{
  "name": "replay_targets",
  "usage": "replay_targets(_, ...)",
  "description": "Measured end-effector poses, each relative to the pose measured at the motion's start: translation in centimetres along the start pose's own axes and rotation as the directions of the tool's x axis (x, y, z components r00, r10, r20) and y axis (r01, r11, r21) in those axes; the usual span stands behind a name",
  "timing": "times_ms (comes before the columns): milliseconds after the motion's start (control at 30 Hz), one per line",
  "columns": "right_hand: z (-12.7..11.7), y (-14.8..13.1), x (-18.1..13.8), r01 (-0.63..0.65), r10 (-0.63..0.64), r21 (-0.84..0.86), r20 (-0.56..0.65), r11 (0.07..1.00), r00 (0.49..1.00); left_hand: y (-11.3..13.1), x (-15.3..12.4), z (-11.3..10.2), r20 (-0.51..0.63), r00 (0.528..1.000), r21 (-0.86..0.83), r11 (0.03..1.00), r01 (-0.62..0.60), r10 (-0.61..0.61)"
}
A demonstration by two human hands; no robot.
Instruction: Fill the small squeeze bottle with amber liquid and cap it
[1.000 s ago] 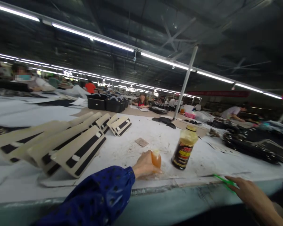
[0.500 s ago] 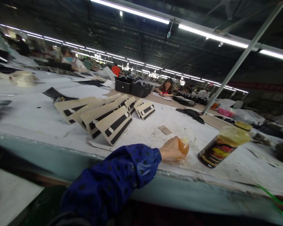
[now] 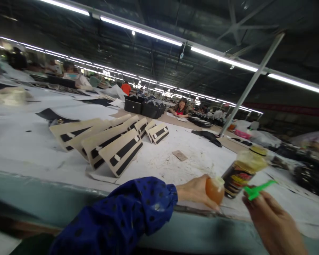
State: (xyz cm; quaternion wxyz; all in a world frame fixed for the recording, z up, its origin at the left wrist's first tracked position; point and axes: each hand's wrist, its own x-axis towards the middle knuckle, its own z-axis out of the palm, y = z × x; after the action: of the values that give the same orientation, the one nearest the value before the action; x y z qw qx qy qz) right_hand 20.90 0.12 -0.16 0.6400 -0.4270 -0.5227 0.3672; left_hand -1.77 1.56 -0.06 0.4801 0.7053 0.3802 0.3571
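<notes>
Head cam: our left hand [image 3: 195, 191] has its grip clamped on a small amber bottle [image 3: 214, 192], near the front edge of the bench [image 3: 172, 136], just beside a labelled yellow bottle [image 3: 239, 175]. Our right hand [image 3: 272, 216] pinches a green plastic tool [image 3: 257, 191]. Beige panels [image 3: 122, 152] stand tilted, left.

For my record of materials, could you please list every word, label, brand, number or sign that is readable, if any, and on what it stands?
No text is readable.
Large bottle, label: red and yellow lettering, too blurred to read.
Red banner, back right: too dim to tell any words.
Small orange bottle: no lettering visible.
</notes>
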Motion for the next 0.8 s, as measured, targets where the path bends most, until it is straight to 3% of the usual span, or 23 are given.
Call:
replay_targets(67, 3.2, -1.2, 0.1, 0.025, -0.027, 0.087, 0.026, 0.996, 0.999, -0.2, 0.1, 0.2, 0.024, 0.998, -0.072, 0.996, -0.048, 0.050)
replay_targets(167, 5.1, -1.7, 0.4, 0.042, -0.049, 0.120, 0.058, 0.992, 0.997, -0.3, 0.1, 0.4, 0.065, 0.992, -0.153, 0.984, -0.093, 0.104)
replay_targets(467, 3.8, -1.6, 0.1, 0.040, -0.049, 0.048, 0.207, 0.998, 0.977, 0.0, -0.2, 0.8, 0.185, 0.975, -0.348, 0.936, -0.055, 0.126)
replay_targets(800, 3.5, -1.1, 0.9, 0.040, -0.059, 0.061, 0.345, 0.997, 0.937, 1.2, -0.7, 0.6, 0.390, 0.918, -0.473, 0.871, 0.134, 0.071)
